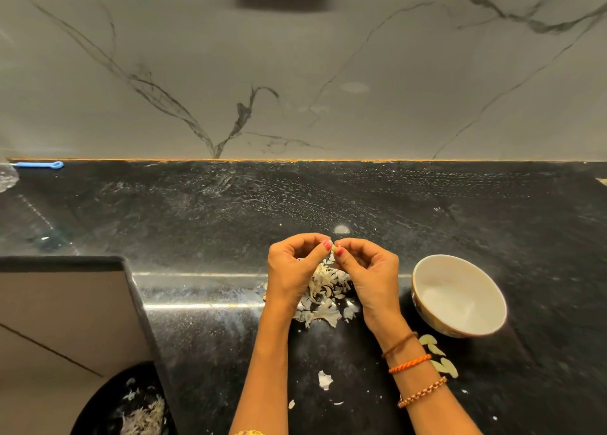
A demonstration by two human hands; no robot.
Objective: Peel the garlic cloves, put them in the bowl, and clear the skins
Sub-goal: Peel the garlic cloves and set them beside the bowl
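Observation:
A small pale garlic clove is pinched between the fingertips of my left hand and my right hand, held above the black counter. Directly beneath my hands lies a heap of papery garlic skins. A white bowl stands tilted to the right of my right hand; its visible inside looks bare. Several peeled cloves lie on the counter below the bowl, beside my right wrist.
A loose skin scrap and smaller flakes lie between my forearms. A dark bin holding skins sits low at the left, below the counter's stepped edge. A blue tool lies by the marble wall.

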